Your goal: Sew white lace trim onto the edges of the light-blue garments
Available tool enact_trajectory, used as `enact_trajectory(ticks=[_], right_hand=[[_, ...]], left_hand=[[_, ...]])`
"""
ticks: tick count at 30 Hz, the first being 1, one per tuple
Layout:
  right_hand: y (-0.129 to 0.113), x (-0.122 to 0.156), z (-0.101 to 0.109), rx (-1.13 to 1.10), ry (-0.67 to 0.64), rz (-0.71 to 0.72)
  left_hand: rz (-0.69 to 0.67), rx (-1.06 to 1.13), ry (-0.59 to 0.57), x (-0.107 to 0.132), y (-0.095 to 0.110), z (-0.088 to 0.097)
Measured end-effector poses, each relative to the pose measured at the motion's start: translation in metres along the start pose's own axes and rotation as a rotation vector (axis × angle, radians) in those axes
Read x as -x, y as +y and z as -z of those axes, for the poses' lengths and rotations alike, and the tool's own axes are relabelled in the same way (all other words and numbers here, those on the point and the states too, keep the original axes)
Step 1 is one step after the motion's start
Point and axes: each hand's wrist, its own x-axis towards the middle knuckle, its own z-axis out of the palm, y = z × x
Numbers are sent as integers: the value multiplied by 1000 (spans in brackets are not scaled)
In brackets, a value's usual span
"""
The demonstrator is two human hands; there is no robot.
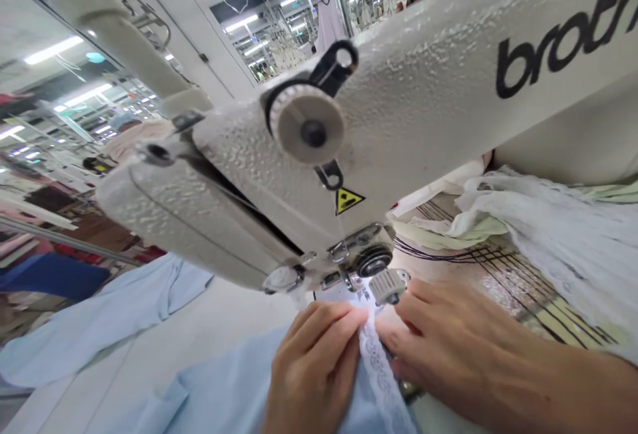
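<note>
A cream sewing machine fills the upper frame, its head tilted toward me. Under its needle area lies light blue fabric with a strip of white lace trim running along it. My left hand rests on the blue fabric at the lace's left edge, fingers curled and pressing the lace. My right hand lies on the lace's right side, fingers pinched against the trim just below the presser foot. The needle itself is hidden behind the machine head.
A pile of white lace and pale green cloth lies at the right on a checked surface. More blue fabric trails left across the white table. Factory aisles, lights and another person's capped head show in the background.
</note>
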Motion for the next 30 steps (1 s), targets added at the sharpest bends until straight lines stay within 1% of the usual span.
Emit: enact_trajectory(ticks=[3, 5, 8, 11, 14, 18, 23, 27, 30], right_hand=[[-5, -1, 3, 50, 45, -34], [-8, -2, 1, 76, 99, -76], [-8, -2, -3, 98, 144, -89], [-7, -1, -4, 90, 118, -79], [-7, -1, -2, 71, 114, -89], [-7, -4, 2, 69, 145, -99], [-8, -1, -3, 40, 75, -86], [-8, 2, -9, 40, 80, -106], [-7, -1, -7, 64, 87, -99]], left_hand=[[-23, -43, -20, 5, -1, 3], [-44, -93, -1, 6, -2, 3], [-76, -121, -9, 7, -2, 4], [-93, -109, -72, 7, -2, 7], [-97, -123, -99, 8, -3, 9], [-98, -123, -98, 10, -4, 9], [-94, -101, -83, 10, -6, 7], [-100, -85, -75, 6, -7, 6], [-90, -87, -89, 3, -7, 6]])
